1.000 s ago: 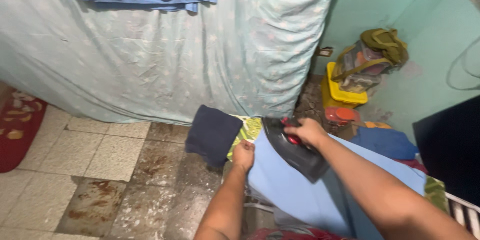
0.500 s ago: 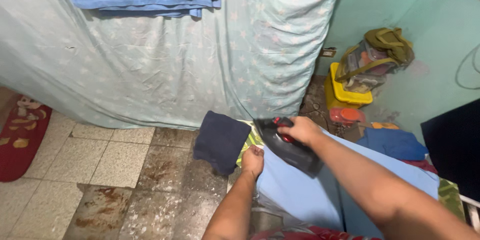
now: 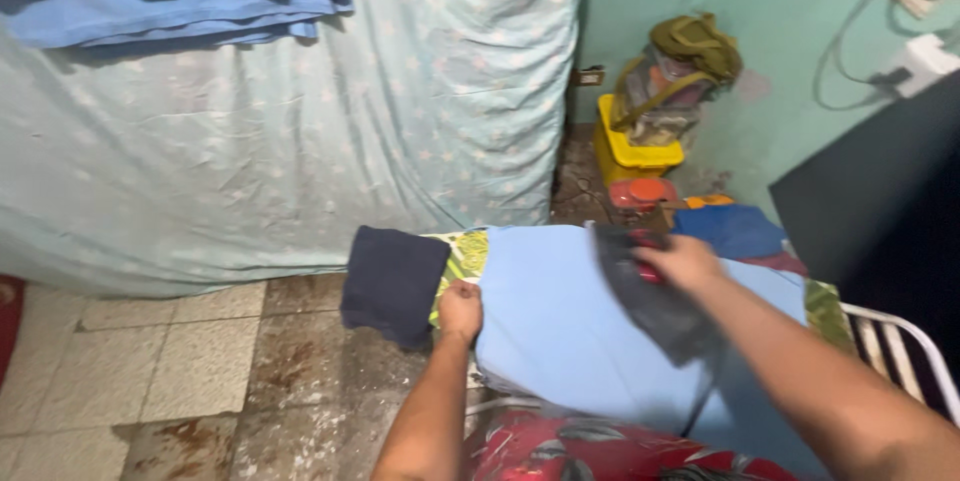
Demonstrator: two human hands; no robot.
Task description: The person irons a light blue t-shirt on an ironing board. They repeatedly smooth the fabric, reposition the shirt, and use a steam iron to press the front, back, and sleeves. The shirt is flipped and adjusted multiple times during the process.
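1. The right hand (image 3: 680, 263) is closed around the handle of a dark clothes iron (image 3: 650, 303), which rests sole-down on the light blue garment (image 3: 560, 321) toward its right side; the iron is motion-blurred, so its edges are hard to make out
2. The left hand (image 3: 461, 309) has its fingers pinched shut on the garment's near-left edge, just beside a dark navy folded cloth (image 3: 392, 283) that hangs off the left end of the ironing board (image 3: 462, 253)
3. The garment lies spread over the board, between the two hands, and looks thin, soft and limp; it would likely slide and bunch unless pulled taut from an edge or hem, as the left hand grips it
4. The iron looks rigid and fairly heavy for one hand, with a hot sole; the handle on top is the sensible place to hold
5. Farther off, a pale star-print sheet (image 3: 300, 141) hangs over a mattress, with folded blue clothes (image 3: 170, 1) on top at far left
6. At far right stands a yellow tub (image 3: 632, 151) with an olive bag (image 3: 690, 51)
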